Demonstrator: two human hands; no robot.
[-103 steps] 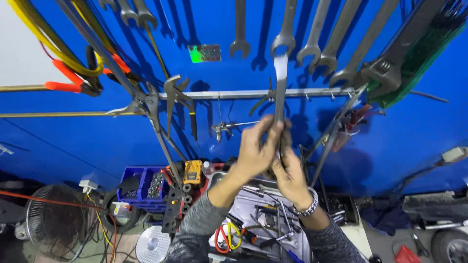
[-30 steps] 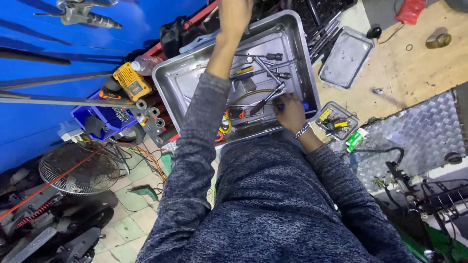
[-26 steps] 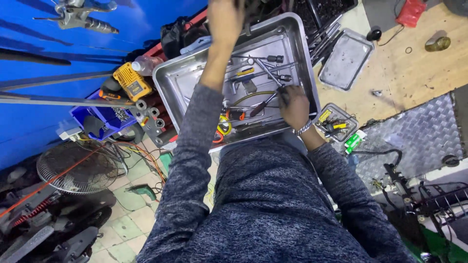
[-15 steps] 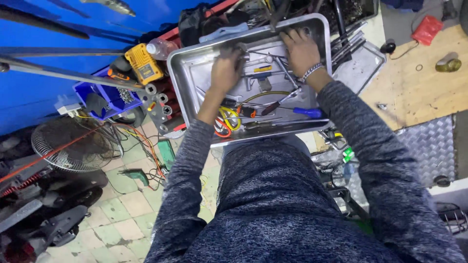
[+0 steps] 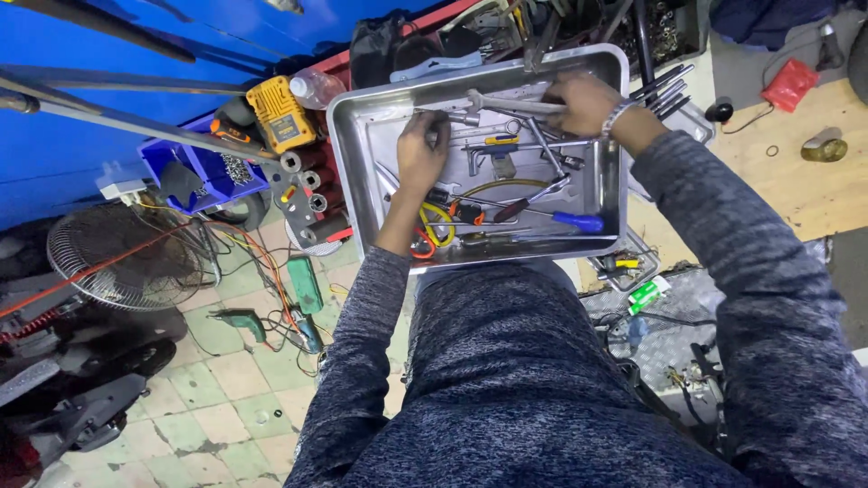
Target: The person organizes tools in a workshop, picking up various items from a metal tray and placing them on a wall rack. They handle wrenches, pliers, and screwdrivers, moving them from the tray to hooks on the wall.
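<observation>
Both hands are sorting through the metal tool tray (image 5: 362,181). The left hand (image 5: 422,152) lies palm down among the loose tools near a small socket piece (image 5: 463,117), fingers curled, though whether it grips anything cannot be told. The right hand (image 5: 583,99) closes on the end of a long wrench (image 5: 506,104) at the tray's far edge. Lifting the wrench free likely needs a firm grip, clear of the neighbouring screwdrivers (image 5: 542,217).

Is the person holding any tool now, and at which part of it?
The right hand grips a long grey metal wrench at one end, over the metal tray. The left hand rests on tools; any hold is unclear.
</observation>
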